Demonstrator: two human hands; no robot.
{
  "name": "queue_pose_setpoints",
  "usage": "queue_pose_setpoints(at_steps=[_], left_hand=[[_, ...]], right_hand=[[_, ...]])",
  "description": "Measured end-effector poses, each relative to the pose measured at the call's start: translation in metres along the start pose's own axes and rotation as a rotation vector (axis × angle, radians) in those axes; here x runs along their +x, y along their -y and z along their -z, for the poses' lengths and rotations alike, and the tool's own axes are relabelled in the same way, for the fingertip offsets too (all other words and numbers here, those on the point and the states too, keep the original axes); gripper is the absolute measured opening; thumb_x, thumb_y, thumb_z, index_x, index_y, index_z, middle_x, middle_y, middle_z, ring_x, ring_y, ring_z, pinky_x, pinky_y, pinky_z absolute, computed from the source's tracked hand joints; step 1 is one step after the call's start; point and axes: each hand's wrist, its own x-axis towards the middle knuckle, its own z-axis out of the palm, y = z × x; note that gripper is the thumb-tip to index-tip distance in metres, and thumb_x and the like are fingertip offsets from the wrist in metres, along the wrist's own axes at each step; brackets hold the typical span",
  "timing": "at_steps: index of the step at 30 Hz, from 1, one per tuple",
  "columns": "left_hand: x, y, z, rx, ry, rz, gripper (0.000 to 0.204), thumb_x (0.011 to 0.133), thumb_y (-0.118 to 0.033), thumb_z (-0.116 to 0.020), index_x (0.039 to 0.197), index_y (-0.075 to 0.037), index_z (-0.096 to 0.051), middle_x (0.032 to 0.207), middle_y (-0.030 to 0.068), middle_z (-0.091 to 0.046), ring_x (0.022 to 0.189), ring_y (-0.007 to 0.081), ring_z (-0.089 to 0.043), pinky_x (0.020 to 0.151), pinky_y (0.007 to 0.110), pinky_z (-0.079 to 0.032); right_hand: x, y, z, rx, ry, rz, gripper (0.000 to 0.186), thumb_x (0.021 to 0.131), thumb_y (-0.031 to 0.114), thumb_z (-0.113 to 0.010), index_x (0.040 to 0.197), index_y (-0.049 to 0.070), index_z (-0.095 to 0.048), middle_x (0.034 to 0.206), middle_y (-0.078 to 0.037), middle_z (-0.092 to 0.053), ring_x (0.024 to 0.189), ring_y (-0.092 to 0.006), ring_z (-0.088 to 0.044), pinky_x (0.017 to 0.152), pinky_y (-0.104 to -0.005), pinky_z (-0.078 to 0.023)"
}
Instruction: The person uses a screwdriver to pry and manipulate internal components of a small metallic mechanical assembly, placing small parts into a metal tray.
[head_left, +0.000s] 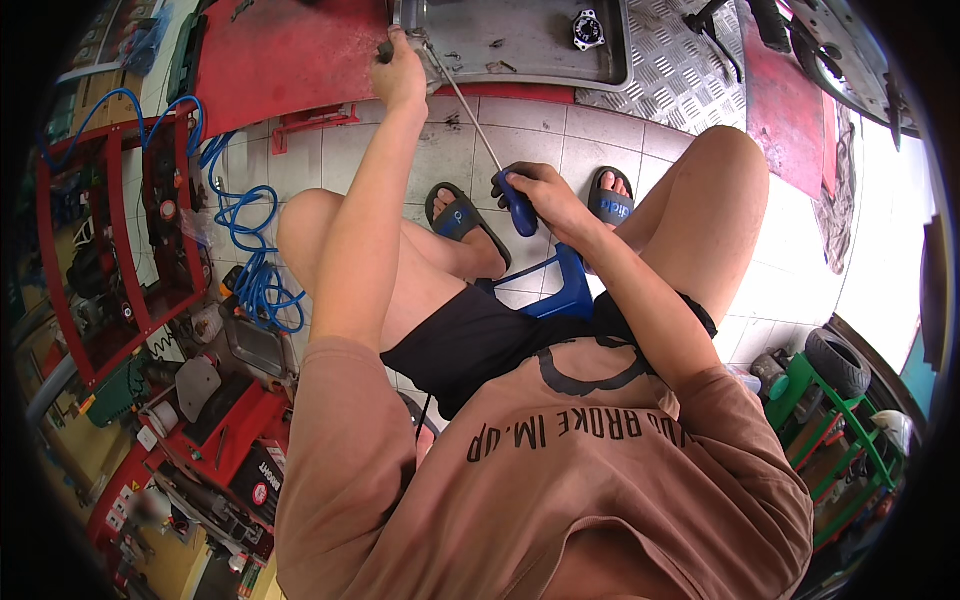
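Note:
My right hand point(545, 199) is closed round the blue handle of a long screwdriver point(519, 212). Its thin shaft slants up and away to the left, and the tip ends beside a grey metal part point(428, 68) at the near left corner of a metal tray point(560, 84). Closed on that metal part, my left hand point(402, 75) reaches far forward, with a small dark piece showing at its left side. The fingers hide much of the part, so its exact kind cannot be made out. A round, dark-and-silver flanged component point(588, 30) lies in the tray.
A red work platform point(285, 60) holds the tray, with a textured metal plate point(665, 65) to its right. Coiled blue hose point(262, 290) and a red rack point(130, 240) stand at left. A blue stool point(565, 285) is beneath me. At right are a green rack point(815, 430) and a tyre point(838, 362).

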Motion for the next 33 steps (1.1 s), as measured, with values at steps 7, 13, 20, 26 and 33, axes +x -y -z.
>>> queue_pose_setpoints(at_steps=[7,13,20,26,33], left_hand=[[0.001,0.0,0.0,-0.002,-0.003,-0.008,0.059,0.085,-0.053,-0.058,0.099,0.004,-0.061,0.096,0.0177,-0.066,0.093,0.0299,-0.062,0.083,0.039,-0.045],[-0.001,-0.002,0.0,-0.006,-0.006,0.007,0.058,0.086,-0.052,-0.058,0.099,0.004,-0.061,0.096,0.0178,-0.066,0.093,0.0303,-0.062,0.083,0.039,-0.045],[-0.003,-0.004,0.0,-0.01,-0.009,0.006,0.059,0.086,-0.053,-0.057,0.096,0.005,-0.062,0.096,0.0179,-0.066,0.092,0.0305,-0.062,0.083,0.039,-0.045],[-0.001,-0.004,0.001,-0.017,-0.002,0.0,0.06,0.085,-0.053,-0.057,0.097,0.005,-0.062,0.095,0.0182,-0.066,0.091,0.0304,-0.062,0.083,0.039,-0.045],[0.002,-0.002,0.001,-0.007,0.003,0.002,0.06,0.086,-0.053,-0.057,0.097,0.005,-0.062,0.096,0.0186,-0.066,0.093,0.0312,-0.062,0.083,0.039,-0.045]], right_hand=[[-0.007,0.009,-0.005,-0.075,-0.08,0.06,0.026,0.089,0.017,-0.061,0.102,-0.006,-0.057,0.084,-0.011,-0.064,0.077,-0.014,-0.059,0.069,-0.0272,-0.047],[-0.002,0.007,0.001,0.1,-0.016,-0.034,0.027,0.093,0.017,-0.05,0.104,-0.006,-0.058,0.087,-0.012,-0.065,0.075,-0.014,-0.058,0.068,-0.0276,-0.047],[0.0,0.0,0.001,-0.034,0.003,0.036,0.028,0.094,0.014,-0.048,0.109,-0.007,-0.059,0.095,-0.012,-0.066,0.078,-0.0161,-0.06,0.073,-0.0286,-0.048],[-0.003,0.005,-0.002,-0.068,-0.039,0.073,0.024,0.088,0.011,-0.059,0.105,-0.006,-0.057,0.092,-0.014,-0.065,0.075,-0.0169,-0.062,0.072,-0.0289,-0.048],[-0.005,0.012,-0.003,-0.144,-0.159,0.111,0.029,0.085,0.017,-0.065,0.101,-0.002,-0.051,0.083,-0.011,-0.064,0.072,-0.0142,-0.061,0.062,-0.0278,-0.048]])
